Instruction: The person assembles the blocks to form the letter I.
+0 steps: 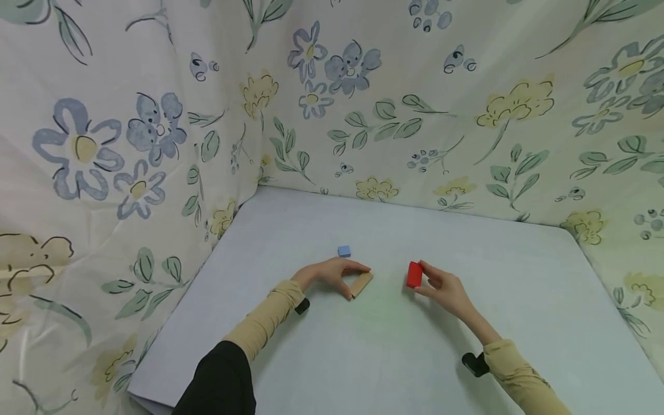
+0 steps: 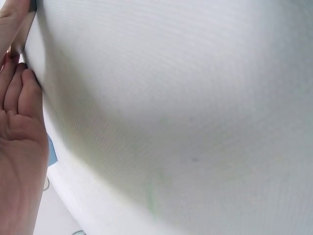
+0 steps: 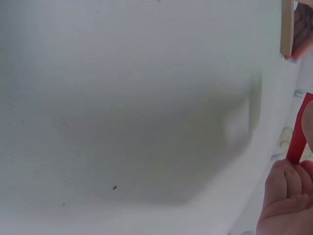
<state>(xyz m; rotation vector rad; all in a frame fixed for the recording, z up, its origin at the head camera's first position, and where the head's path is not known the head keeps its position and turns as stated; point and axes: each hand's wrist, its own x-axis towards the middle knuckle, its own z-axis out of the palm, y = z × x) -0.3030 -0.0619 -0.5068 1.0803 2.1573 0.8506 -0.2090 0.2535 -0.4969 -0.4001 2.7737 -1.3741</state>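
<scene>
My left hand [image 1: 332, 274] pinches a flat tan wooden block [image 1: 362, 285] by its two ends, thumb at the near end and fingers at the far one. The tan block [image 3: 287, 29] also shows at the top right of the right wrist view. To the right, my right hand [image 1: 445, 291] holds a red rectangular block [image 1: 414, 275] between thumb and fingertips, with a shadow on the table below it. In the right wrist view the red block [image 3: 299, 132] stands between the thumb and the curled fingers. A small blue block [image 1: 344, 251] sits just beyond the left hand.
The white table [image 1: 394, 363] reaches back to a flowered curtain [image 1: 415, 144] behind and at the left. Each wrist carries a small black camera, one [image 1: 302, 306] at the left cuff and one [image 1: 475, 365] at the right.
</scene>
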